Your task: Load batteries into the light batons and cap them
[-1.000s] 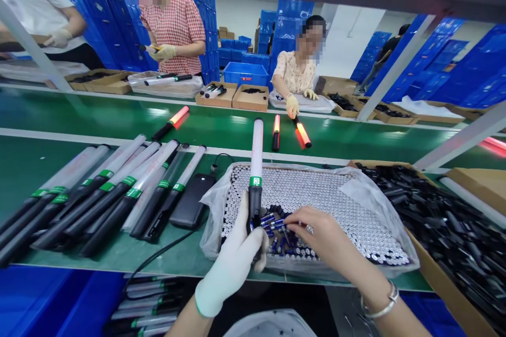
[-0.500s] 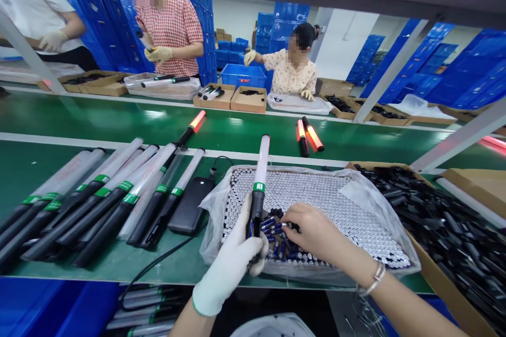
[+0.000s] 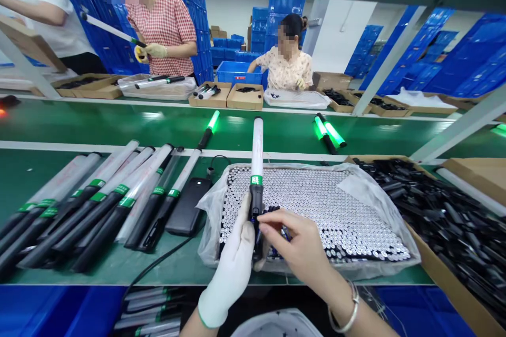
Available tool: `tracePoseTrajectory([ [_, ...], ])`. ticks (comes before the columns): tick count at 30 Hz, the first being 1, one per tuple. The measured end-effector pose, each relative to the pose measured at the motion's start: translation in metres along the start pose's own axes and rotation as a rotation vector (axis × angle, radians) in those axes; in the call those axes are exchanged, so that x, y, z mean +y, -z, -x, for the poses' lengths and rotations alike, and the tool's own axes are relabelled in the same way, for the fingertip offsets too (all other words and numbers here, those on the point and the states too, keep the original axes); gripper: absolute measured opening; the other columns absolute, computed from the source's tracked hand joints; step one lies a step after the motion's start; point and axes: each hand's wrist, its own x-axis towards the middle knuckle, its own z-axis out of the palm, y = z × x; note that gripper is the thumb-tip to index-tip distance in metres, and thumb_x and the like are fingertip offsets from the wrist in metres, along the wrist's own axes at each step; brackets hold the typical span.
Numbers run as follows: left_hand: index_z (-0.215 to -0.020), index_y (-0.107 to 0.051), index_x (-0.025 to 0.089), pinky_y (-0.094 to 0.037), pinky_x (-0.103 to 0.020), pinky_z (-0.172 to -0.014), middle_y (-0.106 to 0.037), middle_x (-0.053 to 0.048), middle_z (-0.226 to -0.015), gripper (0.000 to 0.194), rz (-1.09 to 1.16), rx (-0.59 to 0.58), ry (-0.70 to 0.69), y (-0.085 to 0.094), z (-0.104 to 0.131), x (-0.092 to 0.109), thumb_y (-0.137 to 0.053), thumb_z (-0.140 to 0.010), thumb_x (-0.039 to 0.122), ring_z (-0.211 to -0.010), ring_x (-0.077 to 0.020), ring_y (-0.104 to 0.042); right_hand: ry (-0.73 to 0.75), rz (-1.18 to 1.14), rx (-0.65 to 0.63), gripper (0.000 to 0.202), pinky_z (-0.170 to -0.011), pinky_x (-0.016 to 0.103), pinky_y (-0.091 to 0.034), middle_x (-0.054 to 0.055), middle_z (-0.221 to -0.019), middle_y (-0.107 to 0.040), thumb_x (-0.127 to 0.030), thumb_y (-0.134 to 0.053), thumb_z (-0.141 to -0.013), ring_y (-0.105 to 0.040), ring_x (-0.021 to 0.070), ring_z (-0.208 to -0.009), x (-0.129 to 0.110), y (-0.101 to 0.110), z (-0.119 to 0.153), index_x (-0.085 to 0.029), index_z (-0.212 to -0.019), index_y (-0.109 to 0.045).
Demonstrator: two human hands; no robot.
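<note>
One baton point(image 3: 256, 168) stands over the left side of the battery tray point(image 3: 356, 272); your left hand point(image 3: 233, 263) wraps its handle point(image 3: 256, 202), likely steadying it for your right hand point(image 3: 300, 242), whose pinch is unclear.

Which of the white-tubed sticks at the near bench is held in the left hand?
The stick seen before the plastic-lined tray: the white-gloved left hand grips its black handle. The sticks at left lie on the green bench instead.
</note>
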Motion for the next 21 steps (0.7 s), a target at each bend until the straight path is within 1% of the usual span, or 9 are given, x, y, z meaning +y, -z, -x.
tracePoseTrajectory([
  [2,-0.149,-0.034,0.029,-0.047,-0.034,-0.095,-0.055,-0.009,-0.131,0.061,-0.024,0.001,0.030,-0.002,0.003,0.000,-0.046,-0.093,0.051,-0.111,-0.0253,-0.055,0.117,0.097,0.086,0.014,-0.062,0.027,-0.053,0.004,-0.080,-0.065,-0.020,-0.060,-0.086,-0.062,0.0154,-0.072,0.001,-0.009,0.002,-0.021,-0.089,-0.074],
  [4,-0.151,-0.030,0.031,-0.053,-0.032,-0.082,-0.057,-0.009,-0.125,0.064,0.009,-0.019,0.106,-0.005,0.005,0.001,-0.048,-0.093,0.050,-0.100,-0.0233,-0.059,0.142,0.135,0.154,0.014,-0.057,0.026,-0.050,0.004,-0.078,-0.059,-0.019,-0.060,-0.086,-0.058,0.0141,-0.067,0.002,-0.012,0.004,-0.020,-0.093,-0.073],
  [6,-0.151,-0.025,0.033,-0.051,-0.027,-0.060,-0.062,-0.007,-0.101,0.066,0.085,-0.059,0.166,-0.007,0.005,0.004,-0.051,-0.093,0.048,-0.076,-0.0182,-0.059,0.074,0.126,0.173,0.016,-0.056,0.025,-0.049,0.002,-0.076,-0.056,-0.021,-0.059,-0.088,-0.055,0.0130,-0.063,0.004,-0.006,0.005,-0.020,-0.099,-0.070],
  [8,-0.151,-0.023,0.034,-0.045,-0.023,-0.052,-0.057,-0.001,-0.078,0.065,0.187,-0.099,0.180,-0.008,0.003,0.008,-0.052,-0.093,0.043,-0.060,-0.0140,-0.052,-0.011,0.122,0.160,0.017,-0.059,0.026,-0.049,0.002,-0.076,-0.059,-0.026,-0.055,-0.092,-0.056,0.0136,-0.065,0.009,0.010,0.005,-0.021,-0.102,-0.068],
  [11,-0.151,-0.022,0.032,-0.045,-0.022,-0.057,-0.053,0.001,-0.071,0.065,0.340,-0.094,0.184,-0.009,0.002,0.015,-0.053,-0.094,0.034,-0.062,-0.0124,-0.050,-0.101,0.220,-0.033,0.019,-0.063,0.028,-0.049,0.003,-0.082,-0.066,-0.028,-0.052,-0.095,-0.059,0.0147,-0.069,0.020,0.039,0.005,-0.023,-0.099,-0.069],
  [14,-0.152,-0.022,0.032,-0.039,-0.022,-0.053,-0.050,0.002,-0.068,0.067,0.435,-0.053,0.188,-0.009,0.003,0.020,-0.052,-0.091,0.026,-0.060,-0.0120,-0.046,-0.086,0.479,-0.281,0.018,-0.074,0.032,-0.050,0.004,-0.087,-0.068,-0.018,-0.054,-0.092,-0.061,0.0185,-0.081,0.032,0.053,0.005,-0.021,-0.097,-0.071],
  [16,-0.151,-0.025,0.033,-0.037,-0.022,-0.052,-0.051,0.001,-0.071,0.074,0.490,-0.058,0.178,-0.010,0.004,0.022,-0.049,-0.083,0.014,-0.058,-0.0111,-0.044,-0.069,0.708,-0.362,0.016,-0.079,0.038,-0.050,0.008,-0.091,-0.067,-0.016,-0.059,-0.089,-0.061,0.0239,-0.091,0.036,0.049,0.006,-0.017,-0.099,-0.072],
  [19,-0.147,-0.033,0.032,-0.036,-0.023,-0.053,-0.055,-0.002,-0.087,0.088,0.550,-0.117,0.129,-0.010,0.005,0.022,-0.047,-0.066,0.003,-0.061,-0.0098,-0.044,-0.097,0.980,-0.436,0.014,-0.077,0.043,-0.050,0.011,-0.095,-0.065,-0.020,-0.069,-0.083,-0.059,0.0299,-0.095,0.035,0.032,0.005,-0.015,-0.096,-0.073],
  [21,-0.148,-0.031,0.031,-0.036,-0.023,-0.052,-0.054,-0.001,-0.082,0.086,0.525,-0.136,0.128,-0.011,0.004,0.022,-0.046,-0.068,0.003,-0.059,-0.0098,-0.042,-0.091,1.051,-0.468,0.008,-0.075,0.043,-0.050,0.011,-0.095,-0.065,-0.019,-0.067,-0.084,-0.059,0.0303,-0.095,0.033,0.020,0.004,-0.016,-0.088,-0.073],
])
